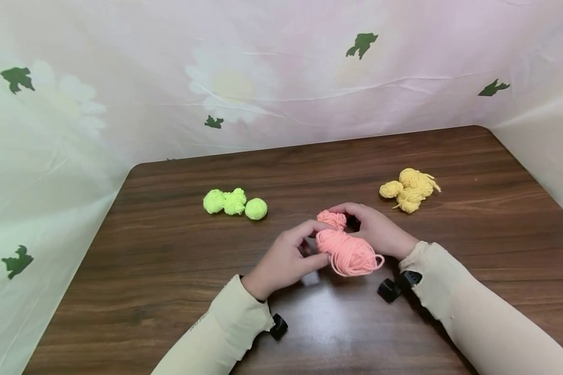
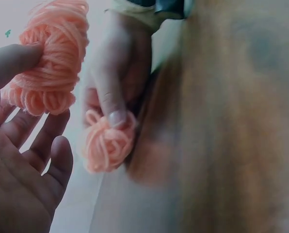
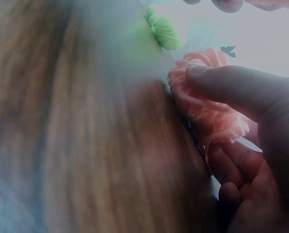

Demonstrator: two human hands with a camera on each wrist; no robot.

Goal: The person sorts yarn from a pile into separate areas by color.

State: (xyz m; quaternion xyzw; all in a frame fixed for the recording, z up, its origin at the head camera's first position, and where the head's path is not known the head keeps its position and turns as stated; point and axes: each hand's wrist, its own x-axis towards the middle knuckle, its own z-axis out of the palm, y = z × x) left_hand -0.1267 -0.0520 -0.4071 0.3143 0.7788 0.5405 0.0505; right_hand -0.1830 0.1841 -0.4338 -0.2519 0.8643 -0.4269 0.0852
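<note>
My left hand (image 1: 286,258) pinches a larger pink yarn skein (image 1: 349,253) between thumb and fingers, held above the table. In the left wrist view this skein (image 2: 57,53) shows wound strands with looped ends, the thumb lying on its side. Just behind it, my right hand (image 1: 375,229) holds a smaller pink yarn ball (image 1: 332,220). The right wrist view shows the thumb pressed on this ball (image 3: 202,92) with fingers under it, close to the tabletop. The two pink pieces are near each other; in the head view the larger one partly covers the right fingers.
On the brown wooden table (image 1: 169,281), a row of green yarn balls (image 1: 234,201) lies at the back left. A cluster of yellow yarn balls (image 1: 410,190) lies at the back right. A flowered cloth (image 1: 281,67) hangs behind the table's far edge.
</note>
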